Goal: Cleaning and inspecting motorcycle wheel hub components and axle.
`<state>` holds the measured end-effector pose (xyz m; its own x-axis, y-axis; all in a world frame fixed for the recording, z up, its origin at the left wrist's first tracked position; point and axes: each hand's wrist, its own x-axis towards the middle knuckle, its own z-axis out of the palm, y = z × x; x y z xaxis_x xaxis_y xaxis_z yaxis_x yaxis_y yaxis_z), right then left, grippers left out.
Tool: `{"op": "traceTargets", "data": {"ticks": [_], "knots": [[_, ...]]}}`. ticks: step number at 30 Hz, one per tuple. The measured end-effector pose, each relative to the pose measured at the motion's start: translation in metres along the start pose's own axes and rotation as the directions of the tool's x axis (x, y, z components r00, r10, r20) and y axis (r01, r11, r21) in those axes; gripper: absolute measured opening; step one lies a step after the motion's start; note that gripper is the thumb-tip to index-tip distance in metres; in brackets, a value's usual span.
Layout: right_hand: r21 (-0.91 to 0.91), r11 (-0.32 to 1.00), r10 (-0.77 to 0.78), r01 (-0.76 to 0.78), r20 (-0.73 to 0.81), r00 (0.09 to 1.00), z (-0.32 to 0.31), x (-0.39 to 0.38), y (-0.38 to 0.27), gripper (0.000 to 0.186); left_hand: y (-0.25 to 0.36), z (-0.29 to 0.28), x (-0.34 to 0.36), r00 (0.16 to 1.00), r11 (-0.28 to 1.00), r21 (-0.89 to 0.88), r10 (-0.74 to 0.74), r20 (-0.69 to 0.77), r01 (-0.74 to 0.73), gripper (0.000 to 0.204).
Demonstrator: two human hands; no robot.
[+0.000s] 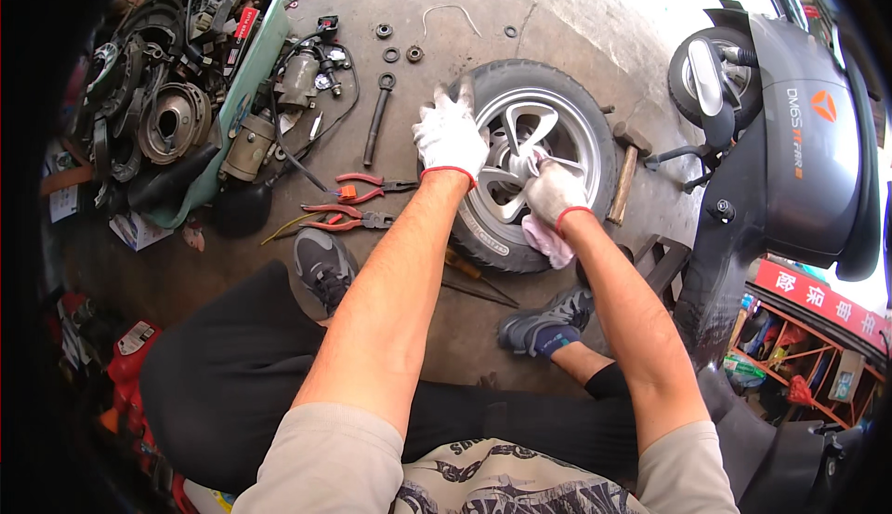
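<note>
A wheel with a black tyre and silver spokes lies flat on the floor. My left hand, in a white glove, rests on the left side of the tyre with its fingers spread. At the wheel's hub, the gloved fingers of my right hand are closed on something I cannot make out. A pink cloth hangs at the lower right of the wheel, just below that hand.
Left stands a green bin of parts beside loose mechanical parts. Pliers, a long bolt and washers lie near the wheel. A hammer lies right of it, beside a grey scooter.
</note>
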<state>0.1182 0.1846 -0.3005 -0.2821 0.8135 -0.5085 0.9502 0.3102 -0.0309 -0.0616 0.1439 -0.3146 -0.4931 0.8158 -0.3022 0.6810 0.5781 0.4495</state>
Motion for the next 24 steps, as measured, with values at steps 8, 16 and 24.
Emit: {"op": "traceTargets", "data": {"ticks": [8,16,24], "knots": [[0.004,1.000,-0.012,0.013,-0.224,0.975,-0.048,-0.026,0.076,0.031,-0.002,-0.004,-0.001,0.999,1.000,0.029,-0.004,0.043,0.003,0.083],[-0.555,0.694,-0.505,0.459,0.079,0.859,-0.037,-0.010,0.040,0.034,0.007,0.006,0.003,1.000,0.999,0.034,0.020,-0.010,-0.020,0.082],[-0.065,0.992,-0.102,0.106,0.061,0.993,-0.012,0.011,0.010,0.033,0.003,0.003,0.001,0.998,1.000,0.012,0.022,-0.051,-0.021,0.081]]}}
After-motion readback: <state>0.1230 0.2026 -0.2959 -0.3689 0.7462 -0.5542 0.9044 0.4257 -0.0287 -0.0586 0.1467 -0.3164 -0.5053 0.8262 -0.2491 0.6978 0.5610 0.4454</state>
